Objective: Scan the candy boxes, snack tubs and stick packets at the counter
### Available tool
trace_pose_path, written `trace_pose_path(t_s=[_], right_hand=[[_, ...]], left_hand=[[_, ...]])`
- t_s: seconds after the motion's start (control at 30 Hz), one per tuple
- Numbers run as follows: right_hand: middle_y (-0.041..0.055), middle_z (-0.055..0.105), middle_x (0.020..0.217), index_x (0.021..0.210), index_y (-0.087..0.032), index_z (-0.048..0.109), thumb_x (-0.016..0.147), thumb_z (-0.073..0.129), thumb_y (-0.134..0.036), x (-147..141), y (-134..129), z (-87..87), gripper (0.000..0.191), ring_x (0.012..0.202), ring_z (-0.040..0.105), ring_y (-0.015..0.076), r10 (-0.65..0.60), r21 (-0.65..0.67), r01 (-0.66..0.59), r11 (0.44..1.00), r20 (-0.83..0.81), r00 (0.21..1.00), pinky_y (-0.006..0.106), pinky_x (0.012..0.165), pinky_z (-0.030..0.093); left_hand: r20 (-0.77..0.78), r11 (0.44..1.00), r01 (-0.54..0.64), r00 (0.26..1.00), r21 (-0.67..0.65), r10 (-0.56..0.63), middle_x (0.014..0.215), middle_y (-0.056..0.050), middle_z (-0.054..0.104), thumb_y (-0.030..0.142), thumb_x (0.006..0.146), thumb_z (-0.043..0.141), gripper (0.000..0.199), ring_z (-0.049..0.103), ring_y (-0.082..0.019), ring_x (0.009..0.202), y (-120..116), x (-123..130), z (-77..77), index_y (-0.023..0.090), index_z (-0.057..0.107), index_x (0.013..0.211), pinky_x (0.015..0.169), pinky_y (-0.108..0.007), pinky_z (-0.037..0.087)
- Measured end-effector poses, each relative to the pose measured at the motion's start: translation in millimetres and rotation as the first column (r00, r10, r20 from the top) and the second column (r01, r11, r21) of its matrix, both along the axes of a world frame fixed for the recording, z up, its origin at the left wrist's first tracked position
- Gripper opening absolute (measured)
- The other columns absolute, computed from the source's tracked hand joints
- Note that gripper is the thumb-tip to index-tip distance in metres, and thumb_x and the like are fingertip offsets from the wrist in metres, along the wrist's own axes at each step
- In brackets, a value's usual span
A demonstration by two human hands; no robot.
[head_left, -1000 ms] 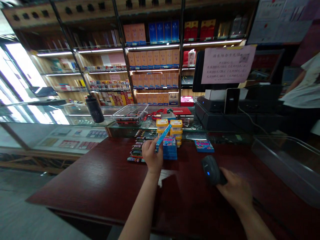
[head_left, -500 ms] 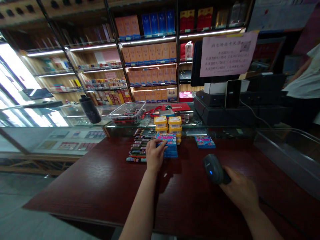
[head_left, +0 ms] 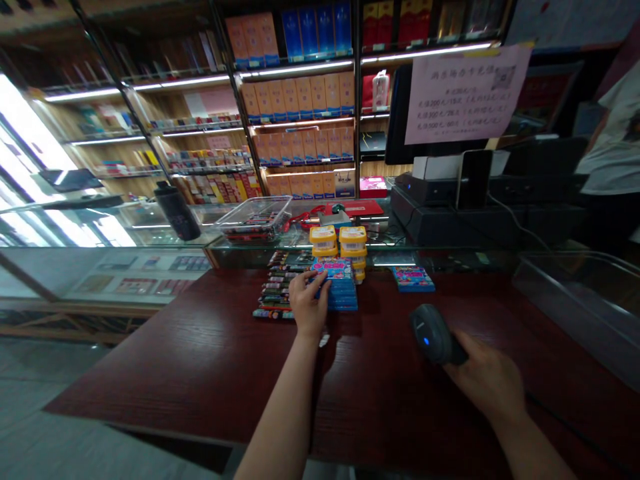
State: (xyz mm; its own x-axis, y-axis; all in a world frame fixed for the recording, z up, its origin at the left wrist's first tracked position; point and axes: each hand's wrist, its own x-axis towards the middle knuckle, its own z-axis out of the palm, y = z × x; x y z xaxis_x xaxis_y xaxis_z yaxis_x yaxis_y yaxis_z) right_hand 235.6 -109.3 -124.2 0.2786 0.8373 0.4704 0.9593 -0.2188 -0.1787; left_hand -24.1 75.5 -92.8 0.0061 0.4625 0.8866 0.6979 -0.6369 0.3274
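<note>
My left hand [head_left: 309,300] rests against the left side of a stack of flat blue boxes [head_left: 343,293] with pink lettering. Its fingers are stretched out over the top box's edge, with the thumb apart. In my right hand [head_left: 490,377] is a dark barcode scanner [head_left: 434,333] with a lit blue light, held above the table and pointing to the left. One more blue box [head_left: 413,279] lies apart, beyond the scanner. Just left of the stack lie several slim dark packets [head_left: 275,287] in a row. Yellow-lidded tubs [head_left: 353,237] are piled behind it.
The dark red wooden table [head_left: 190,360] ends at a raised glass counter. On that counter stand a black bottle [head_left: 177,212] and a clear plastic box [head_left: 255,220]. A clear bin [head_left: 580,293] is at the right, near the scanner's cord. A person [head_left: 613,147] stands far right.
My left hand has shifted slightly at the stack, its fingers lying further over the top box. The scanner stays in my right hand, nearly unmoved. The camera view has shifted a little.
</note>
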Motion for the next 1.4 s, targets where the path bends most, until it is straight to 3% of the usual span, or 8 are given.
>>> trace_pose_path(t_s=[0.17,0.3,0.5,0.7,0.87,1.13,1.27,1.4], right_hand=[[0.0066,0.071,0.081,0.096,-0.023,0.062,0.082,0.047,-0.035,-3,2,6.0,0.024,0.072,0.067,0.0246,-0.083,-0.083,0.082,0.993,-0.012,0.996,0.032,0.059,0.042],[0.0044,0.072,0.080,0.093,-0.025,0.061,0.083,0.048,-0.035,-4,3,12.0,0.019,0.071,0.068,0.0235,-0.183,-0.155,0.173,0.973,-0.048,0.982,0.031,0.056,0.038],[0.0038,0.072,0.081,0.092,-0.027,0.060,0.085,0.046,-0.038,-2,3,17.6,0.019,0.073,0.068,0.0243,-0.236,-0.207,0.212,0.955,-0.097,0.967,0.032,0.056,0.038],[0.0037,0.071,0.083,0.096,-0.027,0.061,0.084,0.048,-0.033,-1,5,23.0,0.019,0.075,0.068,0.0246,-0.251,-0.251,0.211,0.945,-0.140,0.958,0.032,0.060,0.041],[0.0048,0.071,0.079,0.094,-0.026,0.061,0.084,0.049,-0.031,-1,5,25.0,0.016,0.075,0.068,0.0239,-0.228,-0.232,0.191,0.954,-0.143,0.963,0.031,0.060,0.042],[0.0041,0.071,0.084,0.097,-0.025,0.061,0.082,0.051,-0.029,-1,6,24.4,0.019,0.077,0.068,0.0224,-0.232,-0.236,0.195,0.952,-0.144,0.962,0.031,0.063,0.043],[0.0025,0.071,0.085,0.094,-0.026,0.061,0.082,0.052,-0.032,-2,7,28.6,0.016,0.078,0.067,0.0212,-0.261,-0.288,0.207,0.935,-0.162,0.952,0.030,0.063,0.041],[0.0030,0.071,0.086,0.096,-0.026,0.061,0.083,0.051,-0.031,-1,5,30.2,0.017,0.080,0.068,0.0219,-0.240,-0.284,0.182,0.941,-0.184,0.953,0.030,0.062,0.040]], left_hand=[[-0.086,0.996,-0.031,0.996,0.089,0.039,0.112,-0.010,0.059,0.024,0.083,0.059,0.029,0.051,-0.024,0.107,-13,6,1.2,0.027,0.066,0.112,0.094,-0.042,0.039],[-0.273,0.988,0.136,0.955,0.069,-0.112,0.113,-0.009,0.059,0.017,0.085,0.052,0.034,0.051,-0.023,0.109,-28,30,-1.8,0.029,0.063,0.115,0.097,-0.041,0.038],[-0.527,0.888,0.296,0.722,-0.352,-0.449,0.109,-0.009,0.061,0.017,0.084,0.046,0.035,0.053,-0.022,0.103,-27,95,-11.1,0.023,0.061,0.116,0.089,-0.036,0.046],[-0.489,0.796,0.204,0.695,-0.570,-0.528,0.138,-0.011,0.048,0.009,0.080,0.046,0.055,0.046,-0.025,0.123,3,154,-22.7,0.019,0.045,0.134,0.102,-0.038,0.038],[-0.387,0.717,0.297,0.681,-0.631,-0.622,0.142,-0.011,0.044,0.007,0.081,0.048,0.056,0.042,-0.023,0.130,25,166,-37.6,0.019,0.045,0.135,0.108,-0.038,0.032],[-0.676,0.906,0.079,0.639,-0.417,-0.367,0.107,-0.015,0.061,0.027,0.080,0.062,0.025,0.052,-0.029,0.107,25,169,-14.3,0.013,0.062,0.101,0.090,-0.043,0.045],[-0.785,0.917,0.057,0.496,-0.396,-0.370,0.103,-0.014,0.060,0.015,0.089,0.045,0.019,0.054,-0.024,0.102,21,177,-7.2,0.011,0.063,0.094,0.080,-0.034,0.048],[-0.785,0.917,0.043,0.503,-0.396,-0.362,0.101,-0.013,0.060,0.010,0.090,0.041,0.023,0.057,-0.020,0.095,19,166,-2.9,0.011,0.063,0.094,0.077,-0.030,0.049]])
